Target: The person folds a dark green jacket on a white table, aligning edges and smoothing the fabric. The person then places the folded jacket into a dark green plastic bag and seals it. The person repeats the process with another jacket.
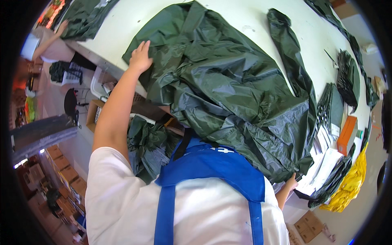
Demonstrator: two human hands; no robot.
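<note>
A shiny dark green raincoat [228, 77] lies crumpled over the white table in front of me, its near edge hanging toward my body. One sleeve [288, 45] stretches away on the right side. My left hand [141, 59] rests on the coat's left edge with fingers extended, palm down. Low on the right, my right hand [291, 182] grips a bunched corner of the coat at the table's near edge; its fingers are partly hidden by the fabric.
Right of the coat lie white papers [324, 167], an orange box [347, 135], stacked dark green pieces [348, 77] and yellow fabric [347, 183]. More green fabric [149, 143] hangs below the table on my left. Another person's hand [62, 27] touches green cloth at far left.
</note>
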